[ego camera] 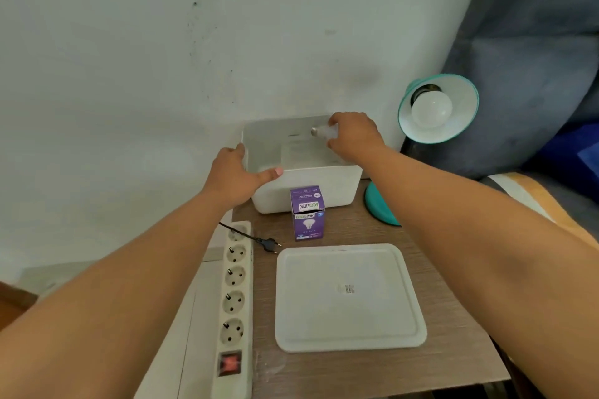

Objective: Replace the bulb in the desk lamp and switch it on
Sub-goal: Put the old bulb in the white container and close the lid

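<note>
My right hand (351, 136) is clamped on a bulb (324, 132) above the open white box (304, 186), at its far right corner; the bulb lies sideways, its metal screw base pointing left across the box and its globe hidden in my palm; whether I am lowering it in or lifting it out I cannot tell. My left hand (240, 175) is spread flat on the box's left rim, thumb along the near edge, fingers apart and steadying, not closed round anything. The desk lamp (437, 108) stands right of the box, its teal shade turned toward me with a bulb already seated in the socket; my right hand is the nearer one to it. In front of the box stands a purple bulb carton (308, 212); nearer still lies the box's lid (348, 296); left of that, the power strip (235, 295) with the lamp's plug (269, 243) lying loose beside it, so I judge the plugging-in is yet to come. All sits on a small wooden table (372, 372) against a pale wall.
</note>
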